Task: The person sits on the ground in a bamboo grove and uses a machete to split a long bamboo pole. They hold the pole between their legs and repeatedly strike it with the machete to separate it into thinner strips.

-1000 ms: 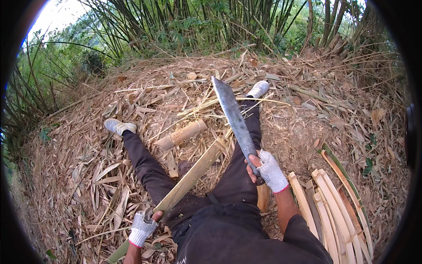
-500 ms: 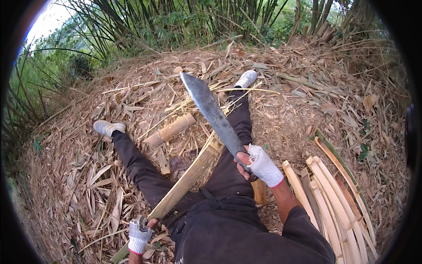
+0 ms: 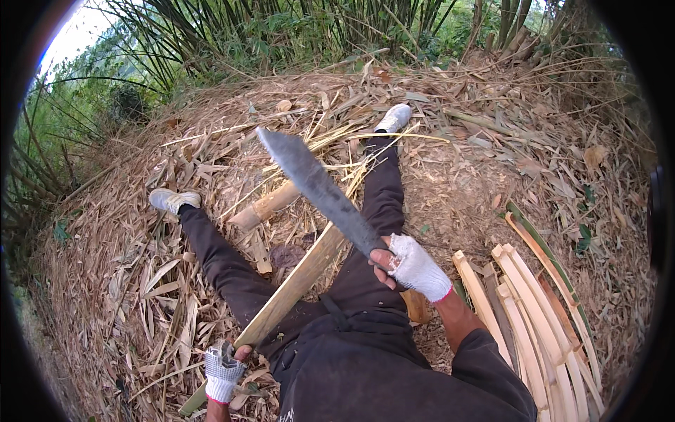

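My right hand [image 3: 411,266], in a white fingerless glove, grips the handle of a large machete [image 3: 316,186]. Its broad grey blade points up and to the left, crossing in front of the far end of a split bamboo strip [image 3: 292,292]. That long pale strip lies slantwise over my thighs. Near its lower end my left hand [image 3: 225,369], in a patterned white glove, is wrapped round it with the thumb on top. The blade hides the strip's far tip, so I cannot tell whether they touch.
To my right lies a stack of split bamboo strips [image 3: 534,309]. Between my outstretched legs rests a short bamboo section [image 3: 264,207], partly behind the blade. Thin yellow shavings [image 3: 351,151] lie near my right foot. Dry leaves cover the ground, and bamboo clumps [image 3: 281,35] stand beyond.
The machete has swung left and slightly down, its blade now more slanted over the strip's far end. My right hand has shifted slightly left. My left hand keeps its hold.
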The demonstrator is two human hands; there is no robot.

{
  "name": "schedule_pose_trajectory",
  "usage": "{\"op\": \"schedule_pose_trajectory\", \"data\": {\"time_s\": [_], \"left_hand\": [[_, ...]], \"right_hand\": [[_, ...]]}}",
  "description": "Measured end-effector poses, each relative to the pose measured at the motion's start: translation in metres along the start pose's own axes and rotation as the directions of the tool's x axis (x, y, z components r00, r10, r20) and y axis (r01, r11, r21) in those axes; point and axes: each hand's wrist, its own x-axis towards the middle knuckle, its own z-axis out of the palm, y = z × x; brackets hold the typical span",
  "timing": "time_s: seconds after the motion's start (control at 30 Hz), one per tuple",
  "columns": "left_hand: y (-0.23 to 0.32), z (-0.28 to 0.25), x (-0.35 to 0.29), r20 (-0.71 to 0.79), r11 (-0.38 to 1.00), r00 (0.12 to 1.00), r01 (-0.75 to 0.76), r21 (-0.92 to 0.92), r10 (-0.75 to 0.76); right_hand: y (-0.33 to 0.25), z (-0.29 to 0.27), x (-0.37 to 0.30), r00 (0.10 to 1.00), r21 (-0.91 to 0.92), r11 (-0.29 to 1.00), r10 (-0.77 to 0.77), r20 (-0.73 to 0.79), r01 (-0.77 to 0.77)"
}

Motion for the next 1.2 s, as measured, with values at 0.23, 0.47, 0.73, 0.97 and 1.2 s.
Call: {"op": "schedule_pose_trajectory", "data": {"time_s": [0.23,0.47,0.73,0.97,1.2], "left_hand": [[-0.001,0.001,0.000,0.071,0.996,0.996,0.041,0.080,-0.047],[-0.010,0.006,-0.004,0.025,0.988,1.000,-0.009,0.155,0.005],[-0.007,0.006,0.000,0.053,0.987,0.998,-0.045,0.156,0.037],[-0.012,0.007,-0.005,-0.049,0.993,0.996,-0.070,0.097,0.074],[-0.011,0.007,-0.008,-0.018,0.990,0.998,-0.062,0.127,0.064]], "right_hand": [[0.005,0.008,-0.002,0.999,-0.031,0.999,0.028,0.021,-0.027],[0.002,-0.005,0.000,1.000,0.010,1.000,0.002,-0.009,-0.002],[0.002,0.003,-0.007,1.000,-0.021,1.000,0.014,0.018,-0.014],[-0.004,-0.002,-0.005,0.997,0.007,1.000,0.016,-0.075,-0.016],[0.003,-0.009,-0.004,0.999,0.013,0.999,-0.049,0.001,0.049]]}}
